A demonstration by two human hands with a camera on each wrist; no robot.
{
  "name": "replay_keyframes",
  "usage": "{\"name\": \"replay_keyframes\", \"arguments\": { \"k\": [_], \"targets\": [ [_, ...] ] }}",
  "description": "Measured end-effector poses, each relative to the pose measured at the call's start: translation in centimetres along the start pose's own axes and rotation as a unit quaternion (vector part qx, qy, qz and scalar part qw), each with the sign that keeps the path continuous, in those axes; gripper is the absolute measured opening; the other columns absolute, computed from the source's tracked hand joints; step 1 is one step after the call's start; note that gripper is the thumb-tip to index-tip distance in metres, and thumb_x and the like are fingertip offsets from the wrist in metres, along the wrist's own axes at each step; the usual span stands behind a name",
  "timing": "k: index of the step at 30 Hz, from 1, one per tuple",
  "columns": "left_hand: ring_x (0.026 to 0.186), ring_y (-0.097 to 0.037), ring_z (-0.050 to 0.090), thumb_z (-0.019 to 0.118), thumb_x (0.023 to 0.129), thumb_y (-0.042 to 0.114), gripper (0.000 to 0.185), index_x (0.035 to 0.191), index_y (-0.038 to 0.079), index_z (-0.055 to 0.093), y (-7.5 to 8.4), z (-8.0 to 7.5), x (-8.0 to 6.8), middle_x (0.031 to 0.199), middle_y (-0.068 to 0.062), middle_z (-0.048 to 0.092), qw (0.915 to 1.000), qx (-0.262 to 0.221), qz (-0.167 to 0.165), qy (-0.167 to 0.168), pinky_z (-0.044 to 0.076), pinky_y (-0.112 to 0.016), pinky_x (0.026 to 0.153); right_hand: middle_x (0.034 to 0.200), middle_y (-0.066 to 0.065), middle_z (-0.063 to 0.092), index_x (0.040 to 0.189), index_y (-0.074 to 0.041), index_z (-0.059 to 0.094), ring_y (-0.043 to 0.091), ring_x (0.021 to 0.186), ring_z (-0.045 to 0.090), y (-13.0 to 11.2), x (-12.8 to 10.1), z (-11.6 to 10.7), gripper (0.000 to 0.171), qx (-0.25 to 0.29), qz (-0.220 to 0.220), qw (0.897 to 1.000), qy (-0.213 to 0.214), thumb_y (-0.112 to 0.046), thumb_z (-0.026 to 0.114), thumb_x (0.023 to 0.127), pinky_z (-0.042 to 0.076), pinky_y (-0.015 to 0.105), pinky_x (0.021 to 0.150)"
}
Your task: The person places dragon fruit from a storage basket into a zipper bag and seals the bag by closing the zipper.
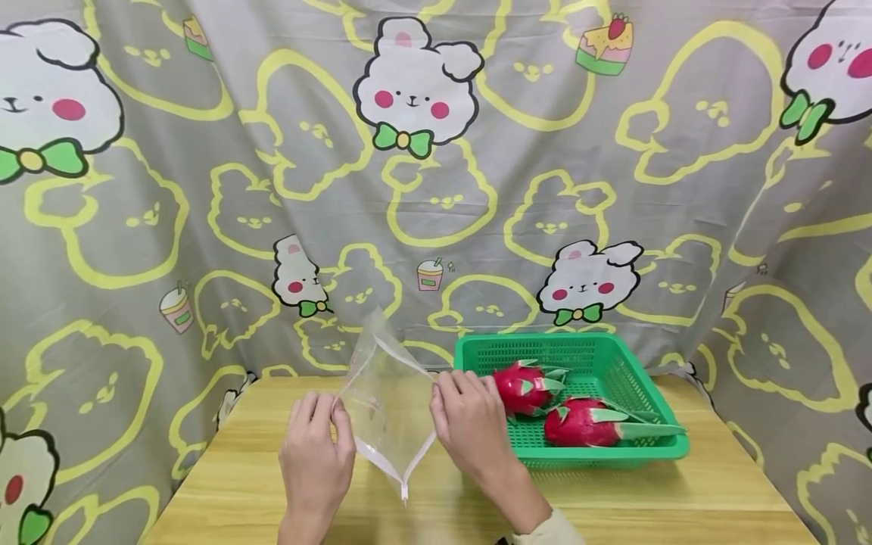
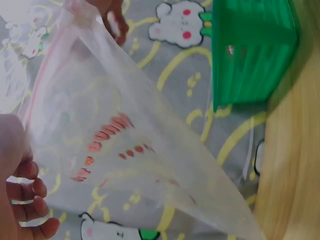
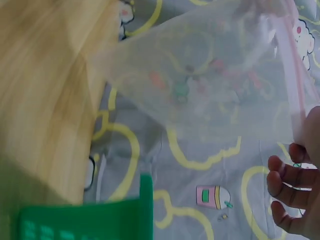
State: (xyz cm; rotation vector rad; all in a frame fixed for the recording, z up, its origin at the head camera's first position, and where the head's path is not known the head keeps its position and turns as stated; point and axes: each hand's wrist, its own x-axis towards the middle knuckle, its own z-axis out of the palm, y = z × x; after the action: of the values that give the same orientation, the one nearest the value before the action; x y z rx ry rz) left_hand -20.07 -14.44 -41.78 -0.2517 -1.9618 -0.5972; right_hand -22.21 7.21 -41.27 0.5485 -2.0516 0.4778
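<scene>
Pale sleeve (image 1: 550, 528) cloth edges in at the bottom, round the wrist of the right hand (image 1: 470, 424). Level with it on the other side is the left hand (image 1: 316, 454), bare like its partner. Each hand pinches one side of the mouth of a clear plastic bag (image 1: 388, 401) between thumb and fingers, the remaining fingers bent. Between them the bag is drawn open in a diamond shape, held up over the tabletop (image 1: 218, 492). Its white zip strip meets in a point toward the person, where a small white slider (image 1: 405, 492) sits. Red lettering (image 2: 112, 130) shows on the bag's side in the left wrist view.

Just beyond the right hand, to the right of the bag, a green plastic basket (image 1: 599, 454) stands on the wood-grained tabletop. Two red dragon fruits (image 1: 579, 425) lie inside it, one nearer and to the right, its long green leaf reaching across to the right rim; the other lies farther back, at the left. Behind everything hangs a grey cloth (image 1: 463, 265) printed with white bunnies and yellow outlines.
</scene>
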Motion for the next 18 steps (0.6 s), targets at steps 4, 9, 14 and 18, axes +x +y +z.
{"name": "replay_keyframes", "arguments": {
  "k": [4,9,14,18],
  "targets": [
    [0.063,-0.016,0.041,0.058,0.092,0.002,0.016,0.077,0.007,0.055,-1.0,-0.7,0.1,0.076,-0.003,0.048,0.9997,0.013,-0.022,0.000,0.034,-0.031,0.047,0.074,0.000,0.055,0.083,-0.011,0.060,0.020,0.069,0.056,1.3,-0.1,-0.5,0.020,-0.018,0.012,0.999,-0.033,-0.017,0.053,0.099,0.043,0.035,0.065],
    [0.059,-0.024,0.044,0.054,0.092,0.007,0.016,0.076,0.007,0.054,-2.1,-1.7,0.8,0.076,-0.007,0.050,0.9981,0.060,-0.010,-0.013,0.034,-0.036,0.046,0.069,-0.002,0.044,0.077,-0.014,0.053,0.018,0.064,0.051,2.3,-0.4,-0.8,0.021,-0.023,0.019,0.999,-0.046,-0.015,0.056,0.098,0.040,0.036,0.064],
    [0.062,-0.027,0.048,0.052,0.095,0.008,0.020,0.076,0.007,0.052,-2.6,-2.7,1.9,0.076,-0.007,0.053,0.9949,0.084,0.023,-0.052,0.036,-0.040,0.052,0.068,-0.004,0.042,0.077,-0.015,0.051,0.018,0.065,0.052,2.1,-0.1,-0.8,0.023,-0.018,0.021,0.998,-0.062,-0.013,0.061,0.098,0.041,0.037,0.065],
    [0.059,-0.023,0.043,0.057,0.097,0.014,0.028,0.071,0.013,0.048,-1.7,-3.2,2.7,0.071,-0.002,0.050,0.9919,0.086,-0.015,-0.092,0.034,-0.036,0.051,0.070,-0.004,0.049,0.082,-0.014,0.055,0.017,0.067,0.054,1.1,0.6,-0.5,0.018,0.008,0.022,0.998,-0.051,-0.013,0.059,0.099,0.041,0.035,0.065]
  ]
}}
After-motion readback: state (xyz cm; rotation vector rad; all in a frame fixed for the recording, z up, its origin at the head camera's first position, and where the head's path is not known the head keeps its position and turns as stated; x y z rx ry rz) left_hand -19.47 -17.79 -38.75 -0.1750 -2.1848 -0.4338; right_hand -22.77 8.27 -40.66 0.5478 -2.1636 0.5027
